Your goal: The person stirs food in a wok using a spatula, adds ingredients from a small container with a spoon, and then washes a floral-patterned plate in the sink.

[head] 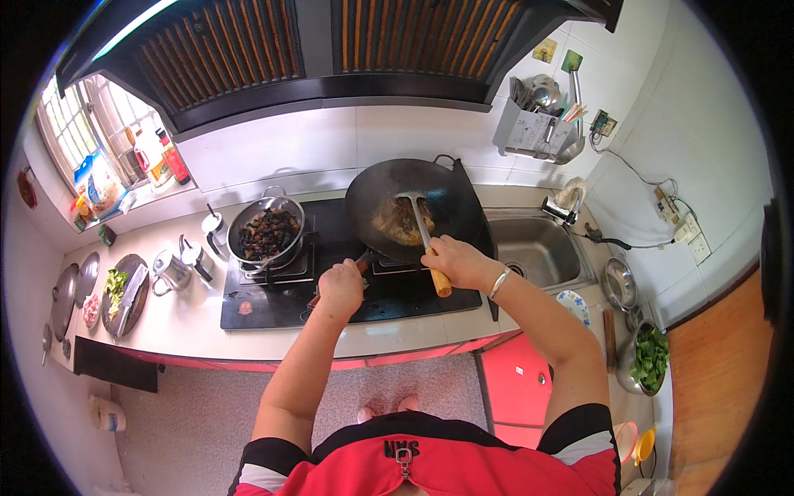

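A large dark wok (459, 217) sits on the right burner of a black glass gas hob (267, 310). My left hand (341, 288) is closed around the wok's handle at the near left side. In my right hand (459, 261) is the wooden handle of a metal wok spatula (422, 220). Its blade rests in browned food with liquid (388, 226) at the bottom of the wok. On the left burner stands a two-handled steel pan (298, 217) filled with dark cooked pieces (267, 232).
A steel sink (536, 251) adjoins the hob on the right, with a bowl of leafy greens (650, 359) nearer me. To the left, a cleaver (131, 294) lies on a round chopping board (139, 316) beside chopped greens (115, 290). A range hood (322, 93) hangs above the hob.
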Demonstrator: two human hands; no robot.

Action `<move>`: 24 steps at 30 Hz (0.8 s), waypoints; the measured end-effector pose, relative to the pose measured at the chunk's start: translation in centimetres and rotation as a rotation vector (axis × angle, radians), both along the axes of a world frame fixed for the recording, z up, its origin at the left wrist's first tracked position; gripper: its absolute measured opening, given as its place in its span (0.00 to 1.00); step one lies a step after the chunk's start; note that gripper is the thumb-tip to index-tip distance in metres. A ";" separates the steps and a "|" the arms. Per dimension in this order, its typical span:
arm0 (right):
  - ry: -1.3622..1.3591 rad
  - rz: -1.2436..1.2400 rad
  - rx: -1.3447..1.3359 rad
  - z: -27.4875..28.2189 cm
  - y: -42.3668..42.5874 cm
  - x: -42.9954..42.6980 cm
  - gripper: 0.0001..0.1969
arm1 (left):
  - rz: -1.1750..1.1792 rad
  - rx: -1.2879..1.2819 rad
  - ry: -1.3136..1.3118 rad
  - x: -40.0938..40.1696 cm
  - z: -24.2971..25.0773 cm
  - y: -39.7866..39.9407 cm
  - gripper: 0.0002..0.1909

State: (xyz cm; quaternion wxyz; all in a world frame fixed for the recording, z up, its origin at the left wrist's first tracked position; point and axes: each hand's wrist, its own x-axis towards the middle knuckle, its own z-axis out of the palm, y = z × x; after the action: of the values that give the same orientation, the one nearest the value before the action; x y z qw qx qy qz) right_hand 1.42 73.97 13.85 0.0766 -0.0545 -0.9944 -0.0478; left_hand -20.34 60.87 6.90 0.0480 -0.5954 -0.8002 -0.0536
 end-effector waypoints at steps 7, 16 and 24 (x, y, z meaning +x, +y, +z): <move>0.076 0.002 -0.023 0.8 1.1 0.4 0.12 | 0.009 -0.028 -0.034 0.2 0.9 -0.2 0.12; 0.019 0.014 -0.029 0.2 0.7 0.4 0.13 | -0.010 0.007 -0.056 0.0 0.5 -0.3 0.13; -0.014 0.091 0.011 1.4 0.5 1.1 0.11 | -0.011 -0.015 -0.005 0.0 0.3 -0.1 0.13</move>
State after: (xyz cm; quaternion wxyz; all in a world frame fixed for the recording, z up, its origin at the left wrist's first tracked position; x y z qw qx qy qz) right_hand 2.50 74.50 15.21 0.0718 -0.0087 -0.9961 -0.0500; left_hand -20.39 60.80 7.21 0.0413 -0.6000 -0.7974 -0.0495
